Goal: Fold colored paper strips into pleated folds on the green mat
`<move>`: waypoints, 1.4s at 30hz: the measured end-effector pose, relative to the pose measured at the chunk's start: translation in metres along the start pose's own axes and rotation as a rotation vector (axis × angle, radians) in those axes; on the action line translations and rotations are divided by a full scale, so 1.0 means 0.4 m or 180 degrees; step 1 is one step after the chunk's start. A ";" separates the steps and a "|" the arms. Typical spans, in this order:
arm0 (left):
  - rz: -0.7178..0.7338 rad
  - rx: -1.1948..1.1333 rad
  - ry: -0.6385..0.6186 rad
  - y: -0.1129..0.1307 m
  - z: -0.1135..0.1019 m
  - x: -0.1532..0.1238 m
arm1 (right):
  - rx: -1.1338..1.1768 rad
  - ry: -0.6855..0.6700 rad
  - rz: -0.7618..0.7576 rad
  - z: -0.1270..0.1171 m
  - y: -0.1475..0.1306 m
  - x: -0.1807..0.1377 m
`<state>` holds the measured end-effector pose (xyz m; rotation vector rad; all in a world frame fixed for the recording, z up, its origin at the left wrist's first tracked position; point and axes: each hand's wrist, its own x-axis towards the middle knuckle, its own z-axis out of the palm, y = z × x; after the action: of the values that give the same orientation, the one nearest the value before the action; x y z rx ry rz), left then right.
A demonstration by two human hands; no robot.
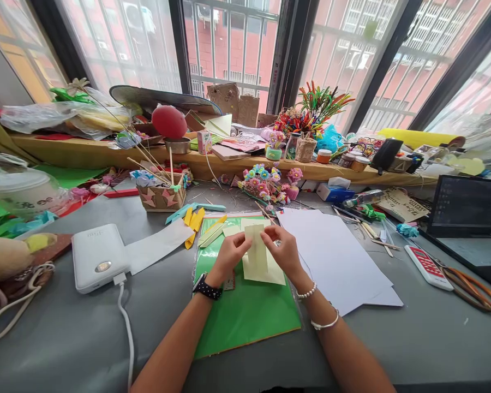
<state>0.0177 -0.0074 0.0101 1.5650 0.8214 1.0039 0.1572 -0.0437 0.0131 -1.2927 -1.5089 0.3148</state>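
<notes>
My left hand (228, 254) and my right hand (283, 250) both pinch the top of a pale yellow paper strip (257, 251), which stands upright between them over a green sheet (245, 314). A larger pale yellow paper (272, 273) lies flat under the strip. A black watch sits on my left wrist. Bead and silver bracelets circle my right wrist. More pale yellow and bright yellow paper strips (196, 221) lie just beyond the green sheet.
White paper sheets (335, 256) lie to the right. A white power bank (98, 256) with a cable sits at left. A laptop (466, 210), orange scissors (474, 286) and a red-and-white calculator (429, 266) are at right. Paper flowers (265, 183) and craft clutter fill the shelf.
</notes>
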 end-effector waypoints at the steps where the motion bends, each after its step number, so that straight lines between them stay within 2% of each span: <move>1: 0.0039 0.0094 0.0016 -0.003 0.003 -0.001 | -0.0016 0.0096 0.0010 0.002 -0.001 -0.002; 5: 0.0097 0.0222 0.0075 -0.009 0.013 -0.003 | -0.0110 0.0383 -0.0064 0.012 -0.005 -0.011; 10: 0.0026 0.0328 0.0274 -0.003 0.018 -0.007 | -0.0271 0.0501 -0.0449 0.013 -0.008 -0.018; 15: 0.0005 0.0129 0.0274 0.005 0.018 -0.008 | -0.0491 0.0397 -0.0846 0.009 0.000 -0.024; 25: -0.0116 -0.0279 0.0361 0.007 0.011 -0.007 | -0.0523 0.0102 -0.1004 0.010 0.008 -0.023; 29: -0.0243 -0.0434 0.0224 0.009 0.010 -0.007 | -0.0440 0.0070 -0.1052 0.009 0.008 -0.019; 34: -0.0488 -0.0674 -0.0003 0.014 0.005 -0.003 | 0.0061 -0.0048 -0.0642 0.000 -0.007 -0.008; 42: -0.0748 -0.0384 -0.0212 0.010 0.001 -0.004 | 0.1392 -0.0534 0.1001 -0.010 0.018 0.014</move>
<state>0.0176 -0.0097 0.0138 1.3571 0.8603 0.8119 0.1653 -0.0378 0.0124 -1.1631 -1.2739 0.9237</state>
